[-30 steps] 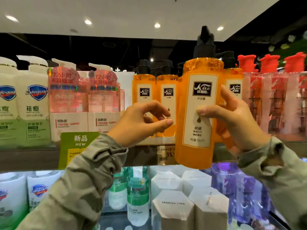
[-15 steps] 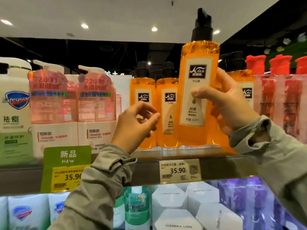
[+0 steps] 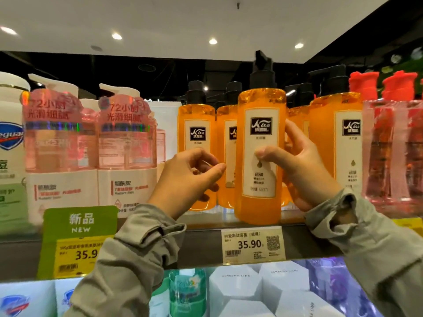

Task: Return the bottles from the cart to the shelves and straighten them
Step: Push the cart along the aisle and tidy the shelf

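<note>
On the upper shelf, the held orange Nico pump bottle is stood at the front edge above the 35.90 price tag, ahead of the row of matching bottles, label outward. The right hand has its grip closed round it, thumb on the label and fingers behind, while the left hand is held free beside it, loosely curled, nothing in it. The bottle is probably best slid straight back into line with its neighbours, and let go only once its base is seated flat and its label squared.
</note>
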`<state>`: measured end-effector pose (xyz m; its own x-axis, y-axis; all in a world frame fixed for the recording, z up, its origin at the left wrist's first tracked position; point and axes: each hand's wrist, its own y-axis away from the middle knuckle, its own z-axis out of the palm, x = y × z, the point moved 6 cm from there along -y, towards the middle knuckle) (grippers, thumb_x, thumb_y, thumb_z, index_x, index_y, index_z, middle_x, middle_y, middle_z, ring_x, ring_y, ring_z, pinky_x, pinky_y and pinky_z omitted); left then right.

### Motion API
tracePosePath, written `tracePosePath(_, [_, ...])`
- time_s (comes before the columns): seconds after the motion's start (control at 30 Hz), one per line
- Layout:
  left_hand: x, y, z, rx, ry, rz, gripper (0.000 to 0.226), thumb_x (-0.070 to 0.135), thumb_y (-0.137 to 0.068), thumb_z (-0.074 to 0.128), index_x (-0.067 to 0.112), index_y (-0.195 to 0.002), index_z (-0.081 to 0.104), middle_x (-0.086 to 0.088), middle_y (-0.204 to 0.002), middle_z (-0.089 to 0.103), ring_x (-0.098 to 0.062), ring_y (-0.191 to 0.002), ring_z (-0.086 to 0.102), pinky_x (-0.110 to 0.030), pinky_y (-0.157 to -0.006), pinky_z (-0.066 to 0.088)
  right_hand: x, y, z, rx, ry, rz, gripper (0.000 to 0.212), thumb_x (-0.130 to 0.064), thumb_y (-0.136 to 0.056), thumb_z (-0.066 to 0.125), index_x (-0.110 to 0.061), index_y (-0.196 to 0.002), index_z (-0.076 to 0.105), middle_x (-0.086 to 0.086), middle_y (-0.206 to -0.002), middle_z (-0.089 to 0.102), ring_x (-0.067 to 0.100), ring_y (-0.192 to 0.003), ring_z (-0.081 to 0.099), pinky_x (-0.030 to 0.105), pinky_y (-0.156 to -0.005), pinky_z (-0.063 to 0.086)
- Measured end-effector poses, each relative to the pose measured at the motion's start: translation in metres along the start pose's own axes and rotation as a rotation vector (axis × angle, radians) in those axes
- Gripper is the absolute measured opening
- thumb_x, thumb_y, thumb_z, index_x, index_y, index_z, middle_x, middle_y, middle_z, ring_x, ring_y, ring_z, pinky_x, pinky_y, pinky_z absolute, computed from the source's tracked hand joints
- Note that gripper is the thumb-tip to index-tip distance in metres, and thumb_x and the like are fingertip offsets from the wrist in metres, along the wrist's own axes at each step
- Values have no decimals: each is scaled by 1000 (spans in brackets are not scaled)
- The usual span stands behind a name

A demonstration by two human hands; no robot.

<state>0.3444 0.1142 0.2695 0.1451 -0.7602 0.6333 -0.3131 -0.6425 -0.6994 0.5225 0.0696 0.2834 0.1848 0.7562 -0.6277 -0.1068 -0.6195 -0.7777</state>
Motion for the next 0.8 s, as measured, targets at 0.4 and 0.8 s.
tracePosePath(0.4, [-1, 0, 0, -22, 34, -50, 10, 27, -89, 59, 19, -93, 60, 0, -78, 64, -4, -62, 65, -17, -49, 49, 2, 6, 7, 41, 203, -83, 69, -24, -78, 71, -20, -139, 37, -14, -111, 60, -9, -94, 61, 15, -73, 55])
tracePosePath(0.8, [-7, 2, 16, -273, 61, -230, 13, 23, -93, 55, 13, -99, 61, -4, -81, 63, -5, -58, 64, -18, -46, 49, -1, 15, 12, 230, 581, -142, 99, -43, -57, 86, -15, -133, 30, 4, -129, 37, 18, -122, 38, 40, -101, 43])
